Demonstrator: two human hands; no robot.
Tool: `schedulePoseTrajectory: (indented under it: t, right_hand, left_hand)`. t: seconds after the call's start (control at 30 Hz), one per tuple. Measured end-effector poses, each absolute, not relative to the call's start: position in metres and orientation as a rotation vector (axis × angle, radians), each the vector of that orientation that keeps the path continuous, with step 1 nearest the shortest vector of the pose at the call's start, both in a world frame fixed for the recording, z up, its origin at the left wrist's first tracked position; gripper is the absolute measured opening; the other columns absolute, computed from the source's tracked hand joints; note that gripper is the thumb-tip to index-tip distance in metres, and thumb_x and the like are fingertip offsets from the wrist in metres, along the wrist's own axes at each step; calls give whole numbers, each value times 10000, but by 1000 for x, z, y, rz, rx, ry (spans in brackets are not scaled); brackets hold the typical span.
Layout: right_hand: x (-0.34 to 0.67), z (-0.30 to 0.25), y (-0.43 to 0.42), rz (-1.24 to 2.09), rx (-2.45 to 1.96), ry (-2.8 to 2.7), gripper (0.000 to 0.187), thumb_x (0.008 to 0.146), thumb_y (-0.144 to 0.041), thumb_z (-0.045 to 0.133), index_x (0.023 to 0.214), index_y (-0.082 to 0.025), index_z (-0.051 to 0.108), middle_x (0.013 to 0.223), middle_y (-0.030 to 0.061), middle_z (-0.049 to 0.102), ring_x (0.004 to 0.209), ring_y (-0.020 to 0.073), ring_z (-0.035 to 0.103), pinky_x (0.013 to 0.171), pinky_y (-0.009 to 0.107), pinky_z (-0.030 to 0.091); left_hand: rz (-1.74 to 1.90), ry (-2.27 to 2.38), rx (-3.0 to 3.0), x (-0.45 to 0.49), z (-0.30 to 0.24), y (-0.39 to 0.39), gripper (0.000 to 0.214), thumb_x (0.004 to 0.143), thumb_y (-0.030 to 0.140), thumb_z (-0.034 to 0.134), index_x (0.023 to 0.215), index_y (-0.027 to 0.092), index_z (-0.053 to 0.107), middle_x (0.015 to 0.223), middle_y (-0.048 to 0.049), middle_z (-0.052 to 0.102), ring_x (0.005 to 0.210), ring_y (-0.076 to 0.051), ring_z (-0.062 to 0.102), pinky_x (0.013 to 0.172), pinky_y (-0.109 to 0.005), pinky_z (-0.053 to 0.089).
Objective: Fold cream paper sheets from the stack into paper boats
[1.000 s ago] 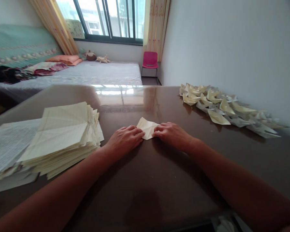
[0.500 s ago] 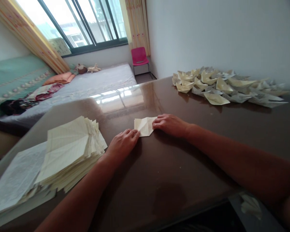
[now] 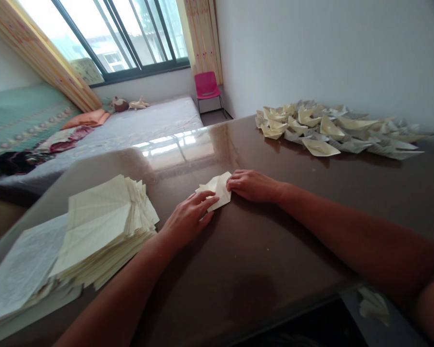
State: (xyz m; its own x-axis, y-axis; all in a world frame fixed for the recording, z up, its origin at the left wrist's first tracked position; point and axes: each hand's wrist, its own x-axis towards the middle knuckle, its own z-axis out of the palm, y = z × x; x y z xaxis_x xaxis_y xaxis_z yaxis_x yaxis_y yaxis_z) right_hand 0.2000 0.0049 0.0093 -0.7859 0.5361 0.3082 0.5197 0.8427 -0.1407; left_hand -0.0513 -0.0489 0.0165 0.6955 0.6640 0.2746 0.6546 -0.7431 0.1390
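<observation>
Glossy brown table [image 3: 260,250]: left hand [image 3: 188,217] pinches creased cream paper [image 3: 219,185], right hand [image 3: 251,185] presses it.

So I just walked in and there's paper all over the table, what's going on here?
A person is working a small folded paper with both bare hands on the brown table. The left hand lies with its fingers across the paper's near edge, and the right hand touches its right side. A stack of sheets sits to the left. A pile of folded pieces lies to the right by the wall.
</observation>
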Motion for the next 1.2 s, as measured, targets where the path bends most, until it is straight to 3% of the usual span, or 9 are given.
schedulePoseTrajectory:
  t: [0.1,0.3,0.43,0.63,0.87,1.2]
  right_hand:
    - [200,8,5,124,-780,-2661,224,909,-154,458,976,-174,670,956,73,678,920,187,556,831,289,407]
    - [201,13,2,190,-732,-2670,230,932,-273,494,1001,-208,704,1011,63,690,928,186,555,882,317,402]
    - [202,16,1,332,-669,-2678,183,894,-317,578,961,-233,726,1015,41,695,937,182,543,879,307,412]
    - [200,16,-1,572,-653,-2646,167,889,-230,571,946,-188,722,983,58,677,910,160,587,855,273,439]
    - [200,17,-1,690,-698,-2610,182,826,-116,570,928,-172,710,955,57,653,880,159,601,820,264,449]
    - [191,17,-7,728,-904,-2533,91,847,-242,623,828,-161,660,856,31,587,777,133,548,711,238,412]
  left_hand:
    - [512,1045,2902,-51,18,-48,426,878,104,417,1259,230,562,1343,-75,520,1122,-183,542,956,-350,494]
    - [392,1090,3126,-44,27,-54,227,932,263,473,1025,268,680,1156,-14,664,1057,-240,514,851,-397,467]
    - [247,976,3089,-38,29,-64,248,936,222,418,1003,221,657,1090,-24,679,991,-193,555,785,-332,463]
    - [344,1088,2812,-37,23,-62,254,951,334,433,1072,278,649,1085,5,673,943,-160,575,786,-270,448]
    - [475,1500,2413,-31,12,-49,297,914,390,472,747,194,619,707,22,637,621,-109,535,593,-218,361]
    - [432,1637,2385,-24,11,-46,262,897,402,477,742,207,557,694,26,625,601,-118,523,587,-237,306]
